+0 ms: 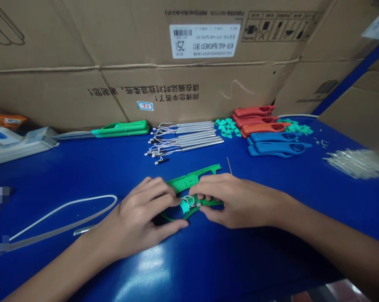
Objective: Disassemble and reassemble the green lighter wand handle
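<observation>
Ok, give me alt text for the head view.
The left hand and right hand are at two green casing halves, the nearer one carrying white wires and a teal piece, on a blue table. Behind lie silver rods, teal bits, and red, orange and blue casings.

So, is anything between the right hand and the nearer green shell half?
Nothing visible: the right hand is already at the nearer green shell half. The farther green half lies beyond it, not between.
</observation>
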Motion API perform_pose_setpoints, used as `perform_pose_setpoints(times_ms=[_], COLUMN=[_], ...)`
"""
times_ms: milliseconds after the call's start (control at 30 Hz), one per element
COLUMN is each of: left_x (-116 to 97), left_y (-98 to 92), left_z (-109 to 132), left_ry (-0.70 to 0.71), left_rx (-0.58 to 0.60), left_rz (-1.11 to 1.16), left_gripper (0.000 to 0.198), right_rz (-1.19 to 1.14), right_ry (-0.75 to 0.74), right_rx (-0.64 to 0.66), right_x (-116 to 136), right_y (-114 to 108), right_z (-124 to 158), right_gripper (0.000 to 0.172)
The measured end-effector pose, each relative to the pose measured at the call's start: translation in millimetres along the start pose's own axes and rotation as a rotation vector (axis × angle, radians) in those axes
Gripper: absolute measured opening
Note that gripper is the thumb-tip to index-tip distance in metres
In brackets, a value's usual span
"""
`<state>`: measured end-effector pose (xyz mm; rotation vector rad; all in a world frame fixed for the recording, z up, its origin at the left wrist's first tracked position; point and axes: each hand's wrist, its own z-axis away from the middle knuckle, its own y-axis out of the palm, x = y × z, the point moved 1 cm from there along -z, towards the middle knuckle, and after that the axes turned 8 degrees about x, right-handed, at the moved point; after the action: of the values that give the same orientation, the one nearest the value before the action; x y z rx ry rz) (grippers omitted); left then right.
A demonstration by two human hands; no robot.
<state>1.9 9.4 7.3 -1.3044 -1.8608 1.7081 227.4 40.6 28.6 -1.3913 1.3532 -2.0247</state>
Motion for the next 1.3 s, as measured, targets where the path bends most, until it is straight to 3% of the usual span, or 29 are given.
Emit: perform_pose_setpoints(times_ms=[200,400,967,1300], left_x=[1.6,0.5,-0.8,-1.1], left_y=[0.6,0.7,-0.6,-2.1], left_z=[1.8,2.3,2.3,-1.6], left_ry=[-0.004,-0.005,-0.010,-0.008], left_rx=[0.009,0.016,0.016,-0.025], left_rz=[-0.004,-0.018,-0.070,-0.153], left_gripper=[0.020,0.020,0.022,0.024], right_rz=[0.032,0.008,0.020,0.031], right_ry=[0.018,0.004,-0.042,0.007], right_rx=[0.035,0.024,0.033,0.045], right_x=[-0.2,0.0,1.1,1.3], right_y=[-1.1,0.4,-0.4,-1.0], right_z=[1.1,2.6,-0.6,-0.7], right_gripper=[0.024,0.035,0.028,0.023])
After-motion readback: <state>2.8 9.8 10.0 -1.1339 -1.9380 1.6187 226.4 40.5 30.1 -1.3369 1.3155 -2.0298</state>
